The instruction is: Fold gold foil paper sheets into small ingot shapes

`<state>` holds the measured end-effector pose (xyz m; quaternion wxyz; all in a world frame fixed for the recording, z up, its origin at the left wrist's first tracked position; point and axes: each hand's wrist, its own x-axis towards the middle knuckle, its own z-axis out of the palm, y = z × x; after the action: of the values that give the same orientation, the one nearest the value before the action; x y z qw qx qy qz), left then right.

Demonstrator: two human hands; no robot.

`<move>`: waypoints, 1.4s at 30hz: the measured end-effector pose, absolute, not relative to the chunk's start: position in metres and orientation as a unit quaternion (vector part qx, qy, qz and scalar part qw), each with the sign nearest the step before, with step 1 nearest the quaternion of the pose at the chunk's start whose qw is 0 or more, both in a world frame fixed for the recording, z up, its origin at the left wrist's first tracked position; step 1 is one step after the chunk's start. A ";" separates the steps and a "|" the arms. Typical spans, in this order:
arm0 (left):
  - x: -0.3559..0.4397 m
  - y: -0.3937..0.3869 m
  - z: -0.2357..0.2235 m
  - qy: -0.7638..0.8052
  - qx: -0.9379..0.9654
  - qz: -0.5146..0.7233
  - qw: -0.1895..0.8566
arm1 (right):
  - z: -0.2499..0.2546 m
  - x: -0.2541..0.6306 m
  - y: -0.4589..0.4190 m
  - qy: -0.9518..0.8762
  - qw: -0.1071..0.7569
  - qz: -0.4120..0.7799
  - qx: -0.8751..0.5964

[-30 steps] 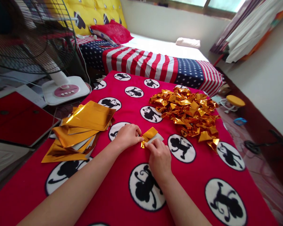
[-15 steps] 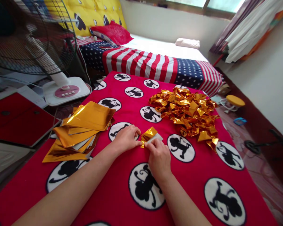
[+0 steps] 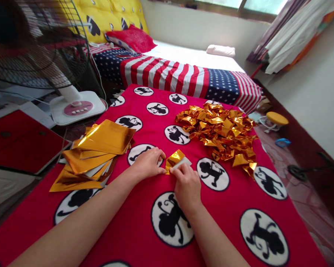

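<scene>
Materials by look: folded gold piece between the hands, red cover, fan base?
Folded gold piece: likely foil-faced paper; mirror-bright gold, pale duller area showing.
Red cover: fabric, perhaps fleece; matte, no glare.
Fan base: probably molded plastic; smooth white body, rounded corners.

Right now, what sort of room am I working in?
Probably a bedroom in a home: a bed draped with a stars-and-stripes bedspread, a red pillow on it, and a pedestal fan at left.

The right hand (image 3: 187, 185) hides part of the gold sheet (image 3: 174, 157), the left hand's (image 3: 149, 163) thumb contact is too small to tell, and the fan (image 3: 55, 76), its blades blurred, runs off the left edge.
</scene>
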<state>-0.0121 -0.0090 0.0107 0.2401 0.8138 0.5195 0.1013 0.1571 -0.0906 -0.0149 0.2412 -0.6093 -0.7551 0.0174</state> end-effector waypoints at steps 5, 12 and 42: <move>-0.016 -0.010 0.013 0.505 0.819 0.113 0.248 | -0.014 0.157 -0.090 -0.752 0.237 0.024 -0.615; -0.006 -0.031 0.011 0.580 0.763 0.166 0.233 | -0.014 0.157 -0.091 -0.750 0.239 0.024 -0.616; 0.001 -0.046 -0.012 0.552 0.666 0.368 0.341 | -0.005 0.183 -0.062 -0.654 0.453 0.196 -0.573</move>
<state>0.0015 -0.0457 -0.0116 0.3409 0.6662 0.5517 0.3681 0.1834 -0.0620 -0.0051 0.4533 -0.5735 -0.6535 0.1962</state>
